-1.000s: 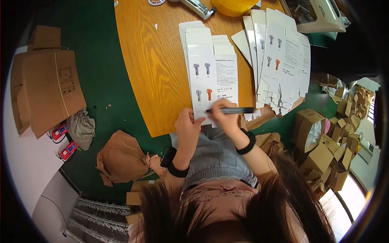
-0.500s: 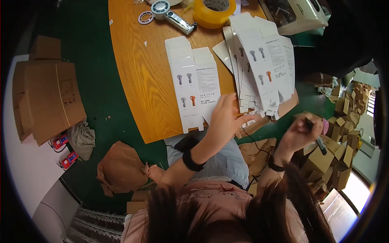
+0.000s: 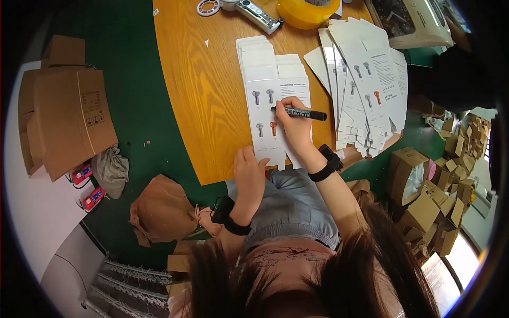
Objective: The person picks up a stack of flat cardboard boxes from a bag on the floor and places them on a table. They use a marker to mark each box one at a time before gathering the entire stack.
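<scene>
My right hand (image 3: 295,121) grips a black marker (image 3: 307,113), its tip over the printed face of a flattened white carton (image 3: 265,142). Pictures of small handheld fans and a block of text are on that carton, which lies on top of a few like it at the table's near edge. My left hand (image 3: 249,170) rests on the carton's lower left corner, fingers stretched out and holding nothing. To the right lies a fanned pile of more flattened white cartons (image 3: 366,85) with the same print.
On the wooden table (image 3: 185,95), a roll of yellow tape (image 3: 310,13), a silver handheld fan (image 3: 257,16) and a round grille (image 3: 208,6) lie at the far side. A white machine (image 3: 411,21) stands far right. Cardboard boxes (image 3: 69,116) flank the table on the floor.
My right hand has come left from beside the table onto the near carton with the marker. My left hand has moved left and down from near the pile to the carton's corner.
</scene>
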Demonstrator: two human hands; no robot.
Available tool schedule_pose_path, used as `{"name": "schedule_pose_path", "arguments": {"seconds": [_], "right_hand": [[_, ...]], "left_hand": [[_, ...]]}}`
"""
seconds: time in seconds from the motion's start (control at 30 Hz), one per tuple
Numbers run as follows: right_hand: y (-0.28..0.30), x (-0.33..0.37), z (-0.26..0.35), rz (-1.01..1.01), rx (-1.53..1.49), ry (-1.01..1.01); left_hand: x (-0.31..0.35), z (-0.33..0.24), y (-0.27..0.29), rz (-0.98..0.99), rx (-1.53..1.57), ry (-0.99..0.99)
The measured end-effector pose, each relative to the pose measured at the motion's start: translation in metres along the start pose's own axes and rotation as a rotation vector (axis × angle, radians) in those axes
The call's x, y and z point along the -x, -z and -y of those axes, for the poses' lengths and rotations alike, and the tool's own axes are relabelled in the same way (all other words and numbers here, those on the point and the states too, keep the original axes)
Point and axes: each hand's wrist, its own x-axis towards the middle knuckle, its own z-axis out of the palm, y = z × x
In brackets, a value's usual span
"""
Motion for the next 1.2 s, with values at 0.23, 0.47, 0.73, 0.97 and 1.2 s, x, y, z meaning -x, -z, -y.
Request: {"name": "schedule_pose_path", "arguments": {"seconds": [0.23,0.47,0.73,0.97,1.2], "right_hand": [[-0.004,0.002,0.008,-0.046,0.172,0.091],[0.012,0.038,0.009,-0.066,-0.033,-0.006],[0.013,0.071,-0.010,0.255,0.223,0.012],[0.010,0.067,-0.012,0.230,0.388,0.361],[0.074,0.072,0.061,-0.355,-0.178,0.203]], "left_hand": [[-0.001,0.005,-0.003,0.026,0.104,0.010],[-0.002,0.011,-0.001,0.023,0.161,0.021],[-0.004,0.009,-0.001,0.015,0.203,0.009],[-0.007,0.004,0.001,-0.069,0.141,-0.041],[0.013,-0.013,0.046,0.238,0.743,0.283]]}}
